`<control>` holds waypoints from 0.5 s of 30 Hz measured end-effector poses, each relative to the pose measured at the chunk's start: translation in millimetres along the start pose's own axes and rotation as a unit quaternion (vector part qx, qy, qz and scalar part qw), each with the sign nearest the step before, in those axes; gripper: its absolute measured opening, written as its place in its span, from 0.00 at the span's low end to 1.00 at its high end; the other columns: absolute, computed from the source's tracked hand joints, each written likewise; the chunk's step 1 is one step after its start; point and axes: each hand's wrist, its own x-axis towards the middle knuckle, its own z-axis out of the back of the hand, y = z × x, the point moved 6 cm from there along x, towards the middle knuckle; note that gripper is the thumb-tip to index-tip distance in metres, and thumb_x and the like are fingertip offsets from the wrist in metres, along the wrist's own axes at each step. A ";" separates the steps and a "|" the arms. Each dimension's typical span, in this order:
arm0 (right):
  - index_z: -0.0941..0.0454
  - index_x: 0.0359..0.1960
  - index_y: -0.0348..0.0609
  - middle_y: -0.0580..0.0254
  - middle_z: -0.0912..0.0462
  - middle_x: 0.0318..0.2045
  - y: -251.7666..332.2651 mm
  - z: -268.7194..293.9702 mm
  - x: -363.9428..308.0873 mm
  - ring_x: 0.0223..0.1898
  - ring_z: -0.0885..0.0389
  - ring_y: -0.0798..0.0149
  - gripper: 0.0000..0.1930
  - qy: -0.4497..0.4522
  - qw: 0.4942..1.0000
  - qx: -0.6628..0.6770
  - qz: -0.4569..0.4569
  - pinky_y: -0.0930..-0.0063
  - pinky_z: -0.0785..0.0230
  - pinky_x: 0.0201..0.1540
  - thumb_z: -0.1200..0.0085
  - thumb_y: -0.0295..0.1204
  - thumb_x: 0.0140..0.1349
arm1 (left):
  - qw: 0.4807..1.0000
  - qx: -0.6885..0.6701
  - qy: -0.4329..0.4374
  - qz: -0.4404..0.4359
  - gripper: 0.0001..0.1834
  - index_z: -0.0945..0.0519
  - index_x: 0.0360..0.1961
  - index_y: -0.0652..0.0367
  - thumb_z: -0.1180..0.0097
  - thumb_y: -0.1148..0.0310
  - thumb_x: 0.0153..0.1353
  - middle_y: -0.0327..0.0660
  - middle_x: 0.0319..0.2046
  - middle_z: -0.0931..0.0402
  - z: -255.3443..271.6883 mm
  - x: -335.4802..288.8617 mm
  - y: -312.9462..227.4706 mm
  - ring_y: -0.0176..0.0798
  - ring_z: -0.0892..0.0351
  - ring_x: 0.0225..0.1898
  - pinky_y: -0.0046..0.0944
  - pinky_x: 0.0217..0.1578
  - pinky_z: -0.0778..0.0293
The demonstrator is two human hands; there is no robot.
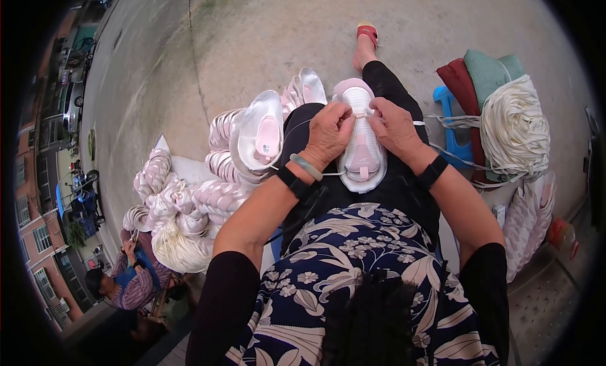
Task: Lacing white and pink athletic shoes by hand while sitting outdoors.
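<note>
Far L, a co-worker (142, 281) is seen nr a cream bundle (183, 249). Pink/white uppers (221, 195) are heaped past the lap's (398, 183) L edge, blocking that side. Mid-lap, a shoe upper (362, 148) is laid lengthwise, partly covered by hands; over it a thin lace (361, 116) is pinched btwn L hand (329, 134) fingertips, likewise by R hand (399, 131). Past lap's R edge, a blue stool (445, 104) is crowded by red cloth (454, 76), green cloth (492, 72) + a strand bundle (514, 126); beyond the near R corner, more uppers (530, 230) are stacked.
</note>
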 end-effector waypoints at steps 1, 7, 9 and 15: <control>0.28 0.30 0.39 0.51 0.23 0.28 -8.3 -0.5 -2.1 0.32 0.23 0.49 0.05 0.018 0.995 0.069 -0.064 0.62 0.32 0.34 0.50 0.26 0.52 | 0.999 -0.026 0.004 0.033 0.07 0.26 0.30 0.63 0.42 0.75 0.49 0.40 0.23 0.29 1.3 -2.3 3.0 0.33 0.29 0.23 0.30 0.26 0.32; 0.28 0.31 0.41 0.52 0.23 0.29 -17.1 -9.8 5.0 0.33 0.24 0.48 0.06 0.058 0.991 0.037 -0.116 0.62 0.33 0.35 0.52 0.29 0.53 | 0.997 -0.053 0.020 0.056 0.07 0.26 0.28 0.63 0.43 0.75 0.46 0.44 0.22 0.29 3.2 -4.8 3.0 0.39 0.28 0.22 0.33 0.26 0.31; 0.28 0.30 0.40 0.51 0.23 0.28 -10.1 -12.5 4.8 0.32 0.24 0.48 0.06 0.038 0.996 0.004 -0.077 0.62 0.33 0.34 0.52 0.29 0.53 | 0.997 -0.045 0.019 0.051 0.07 0.26 0.28 0.63 0.43 0.75 0.46 0.44 0.22 0.29 3.1 -5.1 2.0 0.39 0.27 0.22 0.34 0.26 0.31; 0.26 0.28 0.38 0.52 0.22 0.24 -12.8 -16.4 2.6 0.30 0.23 0.50 0.08 -0.001 0.997 0.023 -0.077 0.64 0.32 0.34 0.50 0.30 0.53 | 0.999 -0.019 0.010 0.031 0.08 0.26 0.30 0.64 0.42 0.75 0.47 0.40 0.22 0.29 3.4 -8.3 -1.4 0.30 0.31 0.22 0.29 0.25 0.32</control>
